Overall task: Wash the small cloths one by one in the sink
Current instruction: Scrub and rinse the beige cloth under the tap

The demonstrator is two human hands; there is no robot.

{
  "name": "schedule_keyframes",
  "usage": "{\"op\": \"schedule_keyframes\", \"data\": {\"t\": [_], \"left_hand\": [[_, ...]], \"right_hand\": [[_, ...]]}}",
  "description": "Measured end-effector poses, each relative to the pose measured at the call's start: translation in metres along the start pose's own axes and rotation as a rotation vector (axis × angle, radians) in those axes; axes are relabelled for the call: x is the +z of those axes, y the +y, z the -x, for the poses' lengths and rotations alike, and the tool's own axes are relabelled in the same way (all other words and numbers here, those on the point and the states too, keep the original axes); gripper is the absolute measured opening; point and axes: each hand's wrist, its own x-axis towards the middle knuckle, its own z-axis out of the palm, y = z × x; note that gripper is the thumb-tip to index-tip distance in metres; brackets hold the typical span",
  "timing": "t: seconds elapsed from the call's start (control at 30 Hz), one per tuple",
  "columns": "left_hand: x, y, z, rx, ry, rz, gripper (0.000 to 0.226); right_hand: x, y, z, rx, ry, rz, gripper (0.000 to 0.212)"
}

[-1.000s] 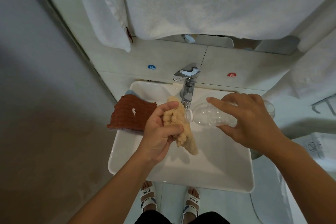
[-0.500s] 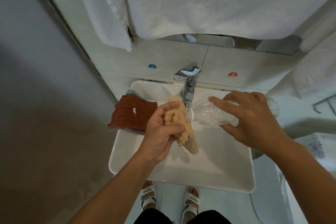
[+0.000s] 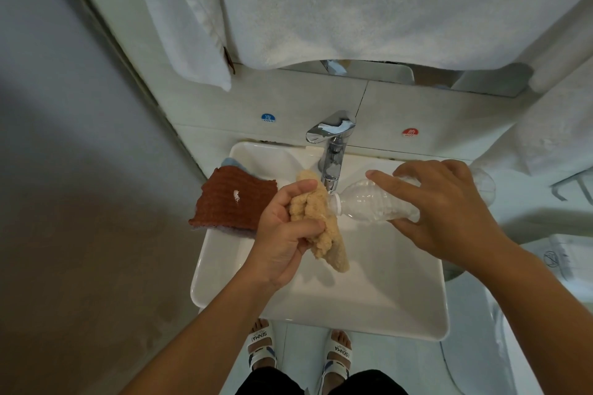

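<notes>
While the person's feet in strapped sandals [image 3: 337, 353] stand planted just below the near rim, almost nothing over the sink [image 3: 369, 308] has shifted in the last second. The left hand [image 3: 284, 236] has its fingers and thumb curled round the bunched tan cloth [image 3: 316, 221], as it did a second ago, holding it above the basin with the loose tail hanging down toward the bowl. The right hand [image 3: 446, 212] stays wrapped round a clear plastic bottle [image 3: 375, 204], tipped on its side so that the mouth rests against the cloth, exactly where it was before. I cannot make out any liquid leaving the bottle, nor any water coming from the tap [image 3: 332, 151] just behind the cloth.

Since both hands have kept the same pose, I would judge this cloth to be mid-dosing, being wetted or soaped, with the scrubbing and rinsing yet to come.

Further back on the left, the brown cloth [image 3: 234, 199] lies draped over the basin's rim with a pale blue cloth [image 3: 231, 162] peeking out behind it, both apparently waiting their turn. Beyond, white towels [image 3: 369, 3] hang against the wall.
</notes>
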Motion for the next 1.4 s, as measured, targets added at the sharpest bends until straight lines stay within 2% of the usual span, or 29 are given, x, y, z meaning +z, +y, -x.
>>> {"op": "schedule_keyframes", "data": {"t": [0.33, 0.5, 0.77, 0.87, 1.07, 1.3, 1.4], "left_hand": [[0.000, 0.001, -0.001, -0.003, -0.009, 0.014, 0.056], [0.003, 0.002, -0.001, 0.007, 0.018, 0.057, 0.044], [-0.002, 0.001, -0.005, 0.052, 0.122, 0.050, 0.037], [-0.005, 0.004, -0.009, 0.058, 0.143, 0.067, 0.040], [-0.005, 0.004, -0.015, 0.056, 0.163, 0.058, 0.041], [-0.007, 0.000, -0.012, 0.022, 0.146, 0.006, 0.044], [-0.008, 0.000, -0.009, 0.025, 0.122, -0.040, 0.048]], "right_hand": [[0.010, 0.007, 0.004, 0.021, 0.017, -0.074, 0.079], [0.032, 0.007, 0.012, 0.059, -0.004, -0.230, 0.085], [0.076, -0.007, 0.028, 0.169, 0.044, -0.534, 0.076], [0.098, -0.007, 0.036, 0.265, 0.031, -0.637, 0.076], [0.149, 0.003, 0.042, 0.494, -0.017, -0.693, 0.072], [0.186, 0.019, 0.028, 0.781, 0.201, -0.665, 0.073], [0.190, 0.025, 0.018, 0.856, 0.272, -0.758, 0.072]]}}
